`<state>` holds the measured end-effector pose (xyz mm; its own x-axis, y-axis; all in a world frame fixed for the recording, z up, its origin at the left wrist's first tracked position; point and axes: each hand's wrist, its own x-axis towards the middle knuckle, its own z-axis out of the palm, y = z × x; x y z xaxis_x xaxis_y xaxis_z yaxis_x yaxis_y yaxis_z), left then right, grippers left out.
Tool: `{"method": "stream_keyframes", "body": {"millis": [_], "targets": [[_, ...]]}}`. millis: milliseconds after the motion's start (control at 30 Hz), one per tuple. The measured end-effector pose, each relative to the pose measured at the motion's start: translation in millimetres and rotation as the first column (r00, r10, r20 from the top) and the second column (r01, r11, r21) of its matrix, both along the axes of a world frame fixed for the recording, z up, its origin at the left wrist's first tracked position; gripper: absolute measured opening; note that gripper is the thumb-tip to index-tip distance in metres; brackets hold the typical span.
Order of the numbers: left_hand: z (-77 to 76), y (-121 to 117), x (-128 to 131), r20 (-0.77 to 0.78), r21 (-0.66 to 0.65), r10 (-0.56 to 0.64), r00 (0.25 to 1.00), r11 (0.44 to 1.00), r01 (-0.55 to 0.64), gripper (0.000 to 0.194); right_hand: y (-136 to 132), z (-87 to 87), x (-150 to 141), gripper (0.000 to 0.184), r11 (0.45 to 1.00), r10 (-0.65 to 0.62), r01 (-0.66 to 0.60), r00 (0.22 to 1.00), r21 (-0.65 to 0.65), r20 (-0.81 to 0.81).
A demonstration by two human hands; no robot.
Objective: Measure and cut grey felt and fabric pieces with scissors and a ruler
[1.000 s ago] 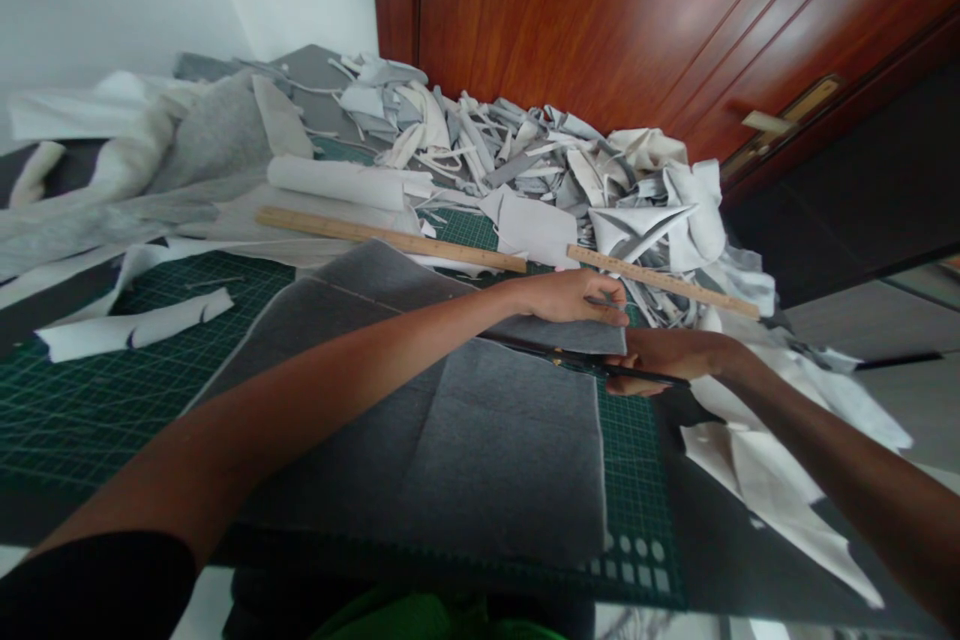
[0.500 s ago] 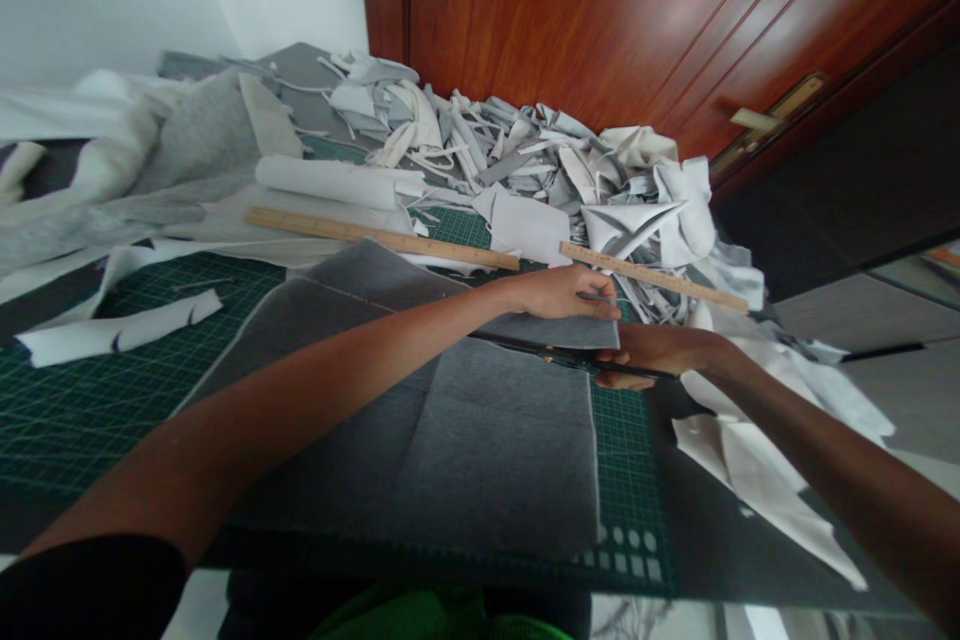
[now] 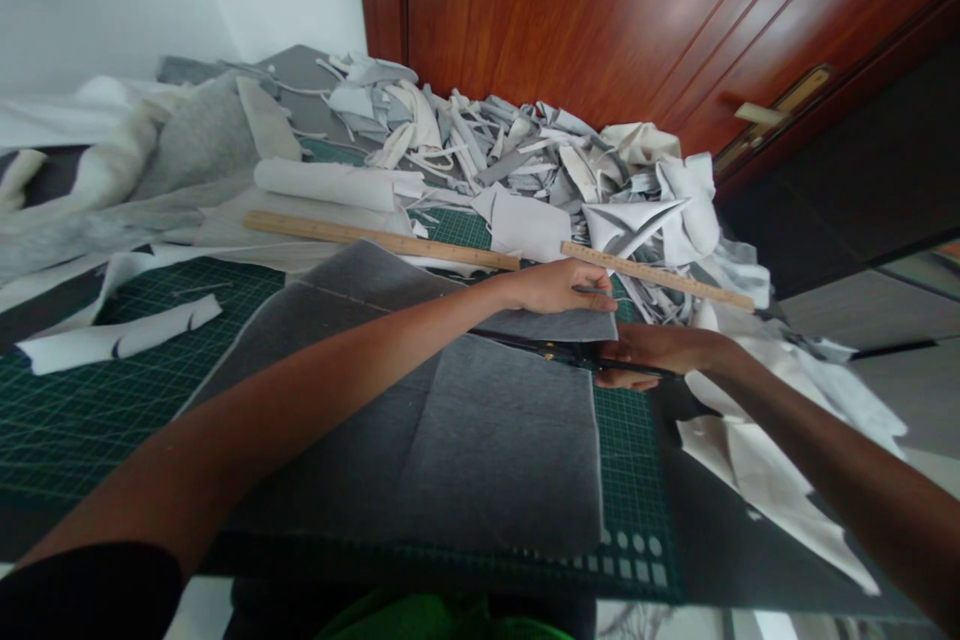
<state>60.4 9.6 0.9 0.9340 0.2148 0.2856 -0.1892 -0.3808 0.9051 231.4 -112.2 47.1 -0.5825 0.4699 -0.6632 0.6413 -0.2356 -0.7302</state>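
Your left hand (image 3: 562,287) had shifted slightly away from you since the earlier frame, and the flap (image 3: 581,325) of grey fabric (image 3: 510,440) beneath it had risen a little with it. Its fingers were curled together around a slim dark object (image 3: 595,292) at the flap's edge; whether they also pinched the cloth, you could not have told from this view. Your right hand (image 3: 637,345) was closed around the handles of the scissors (image 3: 574,358), whose blades ran in between the flap and the rest of the fabric, their tips out of clear sight.

The fabric lay over the green cutting mat (image 3: 630,460), crossed by your left forearm (image 3: 322,360). That was the likeliest source of trouble: pulling the flap unevenly, or leaning the forearm on the cloth, could have skewed or creased it and sent the cut off line. The blades sat close below your left hand, so a slip, or fingers drifting toward the hidden tips, could have meant a nick. The slim object might have snagged the cloth or poked it. Farther off, the short wooden ruler (image 3: 660,277) lay just beyond your left hand, where a careless reach could have knocked it.
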Motion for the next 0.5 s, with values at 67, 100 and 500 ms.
{"method": "stream_keyframes", "body": {"millis": [67, 100, 500], "targets": [[-0.5, 0.9, 0.1, -0.007, 0.008, 0.007, 1.0, 1.0, -0.006, 0.033, 0.8, -1.4, 0.9, 0.048, 1.0, -0.006, 0.006, 0.999, -0.015, 0.039], [-0.3, 1.1, 0.1, -0.012, 0.009, 0.01, 1.0, 1.0, -0.01, 0.033, 1.2, -1.9, 1.3, 0.048, 1.0, -0.011, 0.012, 0.998, -0.017, 0.055], [4.2, -2.0, 1.6, 0.027, 0.073, 0.025, 0.999, 0.997, -0.027, 0.03, 2.4, 1.9, -4.9, 0.039, 0.999, 0.04, -0.043, 0.99, 0.013, 0.137]]}}
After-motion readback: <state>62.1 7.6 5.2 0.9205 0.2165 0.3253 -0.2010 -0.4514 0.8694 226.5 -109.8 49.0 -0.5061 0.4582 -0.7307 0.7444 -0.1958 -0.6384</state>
